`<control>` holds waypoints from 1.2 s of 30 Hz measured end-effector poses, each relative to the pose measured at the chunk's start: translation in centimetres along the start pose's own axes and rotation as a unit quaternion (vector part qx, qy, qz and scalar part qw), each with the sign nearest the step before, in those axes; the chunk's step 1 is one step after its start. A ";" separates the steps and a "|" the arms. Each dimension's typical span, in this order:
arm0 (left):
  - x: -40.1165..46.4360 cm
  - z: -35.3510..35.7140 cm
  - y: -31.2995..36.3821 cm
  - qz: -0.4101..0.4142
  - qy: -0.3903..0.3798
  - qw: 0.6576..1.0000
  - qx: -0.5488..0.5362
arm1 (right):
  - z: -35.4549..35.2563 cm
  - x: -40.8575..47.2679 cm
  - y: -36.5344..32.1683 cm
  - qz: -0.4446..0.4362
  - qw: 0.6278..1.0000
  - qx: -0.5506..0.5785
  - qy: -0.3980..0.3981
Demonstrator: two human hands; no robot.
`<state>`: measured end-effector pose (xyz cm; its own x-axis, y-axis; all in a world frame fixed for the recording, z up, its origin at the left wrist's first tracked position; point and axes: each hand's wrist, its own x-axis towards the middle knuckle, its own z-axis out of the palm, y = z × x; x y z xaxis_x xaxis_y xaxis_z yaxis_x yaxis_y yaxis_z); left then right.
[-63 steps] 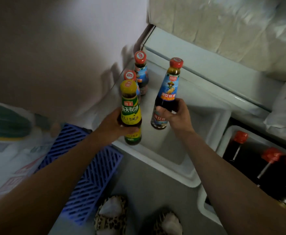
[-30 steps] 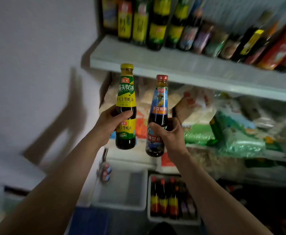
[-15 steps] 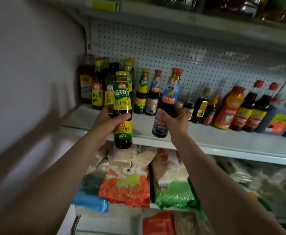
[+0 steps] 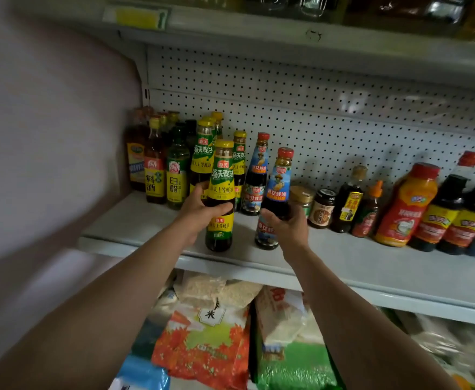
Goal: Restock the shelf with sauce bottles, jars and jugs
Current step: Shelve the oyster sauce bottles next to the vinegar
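Observation:
My left hand grips a dark sauce bottle with a yellow cap and green-yellow label, held upright just over the front of the grey shelf. My right hand grips a second dark bottle with a red cap and blue label, also upright, beside the first. Whether their bases touch the shelf I cannot tell. Behind them stand matching yellow-capped bottles and a matching blue-label bottle.
Vinegar and cooking wine bottles fill the shelf's left end by the wall. Small jars, an orange bottle and dark soy bottles line the right. Bags of rice lie on the shelf below. Another shelf hangs overhead.
Both hands lifted the two bottles from the white tray on the floor up to the sauce shelf, and over the last half second moved them forward and lower over the shelf's front.

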<state>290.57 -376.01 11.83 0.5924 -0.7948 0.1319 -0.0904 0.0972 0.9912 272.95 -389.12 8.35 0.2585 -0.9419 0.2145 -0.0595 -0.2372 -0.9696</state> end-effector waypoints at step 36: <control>10.0 -1.1 7.4 0.244 -0.101 0.938 0.222 | 11.7 -0.8 1.4 0.006 0.999 0.009 0.033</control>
<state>296.73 -382.54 20.51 0.2340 -0.8217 0.5196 -0.6636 0.2556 0.7031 283.96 -385.90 5.41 0.1942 -0.9583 0.2097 -0.0443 -0.2221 -0.9740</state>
